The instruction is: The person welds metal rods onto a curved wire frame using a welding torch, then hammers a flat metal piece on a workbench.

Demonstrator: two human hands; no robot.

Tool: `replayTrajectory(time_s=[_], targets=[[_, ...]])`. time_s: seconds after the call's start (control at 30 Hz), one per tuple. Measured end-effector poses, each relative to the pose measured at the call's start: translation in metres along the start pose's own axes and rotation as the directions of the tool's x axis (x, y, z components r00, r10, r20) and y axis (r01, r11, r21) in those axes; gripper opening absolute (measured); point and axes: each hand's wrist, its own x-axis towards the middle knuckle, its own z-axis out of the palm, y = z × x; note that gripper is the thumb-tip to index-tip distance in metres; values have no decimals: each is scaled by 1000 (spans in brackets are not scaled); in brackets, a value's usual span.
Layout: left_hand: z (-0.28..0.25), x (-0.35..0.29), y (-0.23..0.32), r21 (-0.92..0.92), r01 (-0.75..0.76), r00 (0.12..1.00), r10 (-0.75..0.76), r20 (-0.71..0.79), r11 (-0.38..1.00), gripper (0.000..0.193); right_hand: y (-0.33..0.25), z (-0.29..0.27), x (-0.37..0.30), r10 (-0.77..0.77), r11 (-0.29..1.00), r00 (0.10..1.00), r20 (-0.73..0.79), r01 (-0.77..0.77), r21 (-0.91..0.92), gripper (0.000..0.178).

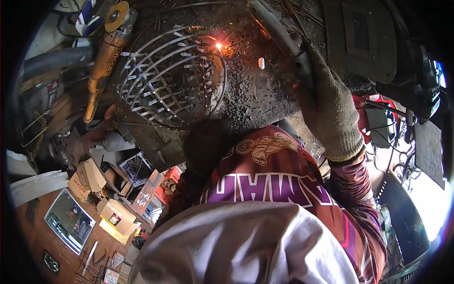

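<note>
My right hand (326, 109), in a grey knitted work glove, is closed around the grey handle of a welding electrode holder (279, 35). To the left of the holder, a bright arc (218, 46) glows at the edge of a round grate of bent steel rods (156, 78), with sparks around it. The grate lies on a dark, grimy metal work surface (255, 102). At the grate's near edge is my left hand (205, 142), in a dark glove and deep shadow; its fingers cannot be made out. A small white piece (261, 63) lies right of the arc.
An orange angle grinder (106, 61) lies left of the grate. A dark welding shield with a rectangular window (362, 42) is at the far right. Open cardboard boxes (116, 220), a red crate (168, 184) and a glass-like panel (70, 221) sit lower left. Cables hang at right.
</note>
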Motion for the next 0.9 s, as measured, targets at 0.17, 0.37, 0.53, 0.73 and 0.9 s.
replayTrajectory(time_s=[0.17,0.37,0.53,0.73,0.9], targets=[[3,-2,-1,17,-23,998,24,-52,1000,25,2,2,4,-3,1000,1000,9,2,17,68],[2,-1,0,39,-19,998,22,-63,999,24,2,2,5,-22,1000,1000,6,22,10,67],[20,-27,-18,53,-14,999,16,-40,998,25,7,9,6,-254,967,955,-152,251,-37,45],[11,-13,-8,62,-29,999,31,-26,998,27,5,7,5,-175,984,981,-84,172,-45,56],[11,-19,-14,71,-25,1000,24,16,997,28,5,-1,2,-42,998,989,-144,33,-62,58]])
